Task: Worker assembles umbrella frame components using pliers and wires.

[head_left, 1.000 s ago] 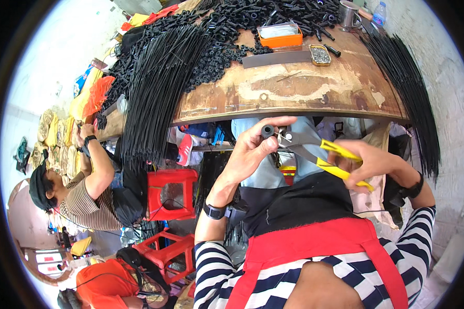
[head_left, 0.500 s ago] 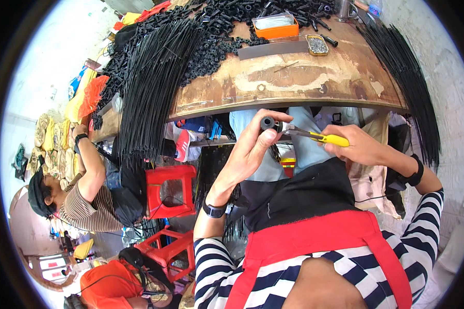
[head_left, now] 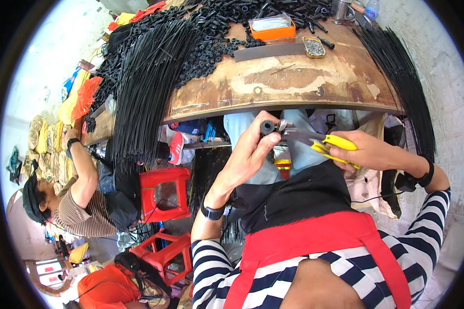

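Note:
My left hand (head_left: 250, 149) is closed around a short black tubular part (head_left: 267, 126), its round hole showing at the end. A small whitish piece (head_left: 282, 125) sticks out beside the tube near my fingertips. In my right hand (head_left: 368, 149) are yellow-handled scissors (head_left: 340, 143), the handles spread apart. Their grey blades point left, with the tips close to the tube and the whitish piece. Whether the blades touch it I cannot tell. Both hands are just in front of the table edge, above my lap.
The wooden table (head_left: 340, 85) holds a heap of black plastic parts (head_left: 211, 56), an orange box (head_left: 273, 32), a small tin of metal bits (head_left: 313, 47) and a metal mug (head_left: 341, 11). Bundles of black strands (head_left: 144, 92) hang over its edge. Red stools (head_left: 165, 193) and a co-worker (head_left: 85, 206) are to my left.
The scissors' handles have spread apart and the lower handle now shows. My right hand has shifted slightly right and down. The left hand keeps hold of the black tube.

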The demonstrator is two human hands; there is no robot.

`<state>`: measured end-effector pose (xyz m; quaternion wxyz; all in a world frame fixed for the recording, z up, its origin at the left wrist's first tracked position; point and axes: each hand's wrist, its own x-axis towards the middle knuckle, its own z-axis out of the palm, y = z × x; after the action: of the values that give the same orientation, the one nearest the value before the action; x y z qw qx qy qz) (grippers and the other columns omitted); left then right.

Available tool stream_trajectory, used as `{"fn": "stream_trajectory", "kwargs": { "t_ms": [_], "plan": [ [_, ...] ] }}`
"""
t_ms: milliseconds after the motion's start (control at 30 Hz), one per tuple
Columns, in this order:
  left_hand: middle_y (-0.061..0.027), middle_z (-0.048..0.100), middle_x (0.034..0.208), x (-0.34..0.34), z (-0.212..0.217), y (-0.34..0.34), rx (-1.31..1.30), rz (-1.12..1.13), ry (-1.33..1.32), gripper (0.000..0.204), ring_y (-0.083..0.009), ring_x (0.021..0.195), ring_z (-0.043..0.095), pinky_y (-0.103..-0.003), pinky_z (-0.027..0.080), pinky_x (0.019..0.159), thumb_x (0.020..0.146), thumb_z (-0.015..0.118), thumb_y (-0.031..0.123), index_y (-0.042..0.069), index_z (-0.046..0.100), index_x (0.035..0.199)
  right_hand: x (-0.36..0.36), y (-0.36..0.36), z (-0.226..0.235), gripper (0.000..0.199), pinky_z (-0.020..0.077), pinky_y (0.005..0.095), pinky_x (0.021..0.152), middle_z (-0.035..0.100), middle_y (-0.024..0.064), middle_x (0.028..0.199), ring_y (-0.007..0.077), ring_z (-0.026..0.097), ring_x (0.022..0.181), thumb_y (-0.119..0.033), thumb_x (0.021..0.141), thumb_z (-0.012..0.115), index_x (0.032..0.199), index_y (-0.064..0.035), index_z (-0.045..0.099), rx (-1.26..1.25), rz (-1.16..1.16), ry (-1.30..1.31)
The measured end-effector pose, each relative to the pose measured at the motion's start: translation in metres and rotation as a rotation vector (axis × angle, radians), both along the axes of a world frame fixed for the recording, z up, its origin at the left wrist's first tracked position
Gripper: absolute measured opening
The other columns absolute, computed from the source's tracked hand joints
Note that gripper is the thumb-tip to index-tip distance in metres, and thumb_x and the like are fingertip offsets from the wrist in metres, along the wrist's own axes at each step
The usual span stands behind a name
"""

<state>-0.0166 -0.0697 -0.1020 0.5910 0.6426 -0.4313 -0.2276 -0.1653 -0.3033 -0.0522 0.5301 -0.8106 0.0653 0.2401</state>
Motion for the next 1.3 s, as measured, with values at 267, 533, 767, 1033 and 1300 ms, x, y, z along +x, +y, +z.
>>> {"fn": "stream_trajectory", "kwargs": {
  "t_ms": [267, 533, 767, 1033, 1300],
  "plan": [
    [0.0018, 0.04, 0.074, 0.03, -0.032, -0.013, -0.265, 0.497, 0.076, 0.043, -0.0075, 0.061, 0.037, -0.024, 0.037, 0.057, 0.103, 0.041, 0.03, -0.001, 0.043, 0.133, 0.052, -0.05, -0.048, 0.028, 0.0485, 0.0416, 0.068, 0.061, 0.0166, 0.09, 0.035, 0.062, 0.079, -0.015, 0.08, 0.067, 0.102, -0.0047, 0.055, -0.573, -0.043, -0.86],
    [0.0009, 0.037, 0.07, 0.024, -0.003, -0.027, -0.222, 0.319, 0.05, 0.053, -0.0083, 0.062, 0.037, -0.025, 0.036, 0.058, 0.101, 0.044, 0.04, -0.004, 0.044, 0.129, 0.192, -0.173, -0.082, 0.023, 0.0503, 0.0437, 0.068, 0.067, 0.0133, 0.089, 0.0322, 0.065, 0.085, -0.008, 0.077, 0.058, 0.099, -0.0061, 0.064, -1.154, -0.086, -0.824],
    [0.0, 0.041, 0.069, 0.024, 0.007, -0.024, -0.18, 0.319, 0.03, 0.053, -0.0085, 0.062, 0.039, -0.024, 0.035, 0.057, 0.099, 0.046, 0.042, -0.004, 0.046, 0.125, 0.215, -0.176, -0.087, 0.031, 0.0503, 0.046, 0.071, 0.068, 0.0141, 0.095, 0.0342, 0.065, 0.085, -0.007, 0.072, 0.058, 0.103, -0.0065, 0.066, -1.224, -0.062, -0.582],
    [-0.0003, 0.044, 0.071, -0.013, 0.047, -0.02, -0.19, 0.212, -0.072, 0.059, -0.0085, 0.064, 0.04, -0.023, 0.033, 0.059, 0.097, 0.047, 0.048, -0.003, 0.047, 0.125, 0.216, -0.184, -0.069, 0.03, 0.0521, 0.0416, 0.064, 0.069, 0.0138, 0.076, 0.0267, 0.068, 0.074, -0.018, 0.077, 0.062, 0.103, -0.0059, 0.069, -0.889, -0.29, -0.594],
    [-0.0027, 0.049, 0.085, -0.013, -0.042, -0.031, -0.045, 0.303, 0.085, 0.041, -0.0098, 0.072, 0.042, -0.023, 0.039, 0.068, 0.1, 0.043, 0.029, 0.006, 0.047, 0.134, 0.167, -0.113, -0.046, 0.021, 0.051, 0.0278, 0.062, 0.064, 0.0064, 0.085, 0.0186, 0.066, 0.082, -0.019, 0.089, 0.062, 0.102, -0.0039, 0.057, 0.368, -0.425, -0.363]
  ]
}}
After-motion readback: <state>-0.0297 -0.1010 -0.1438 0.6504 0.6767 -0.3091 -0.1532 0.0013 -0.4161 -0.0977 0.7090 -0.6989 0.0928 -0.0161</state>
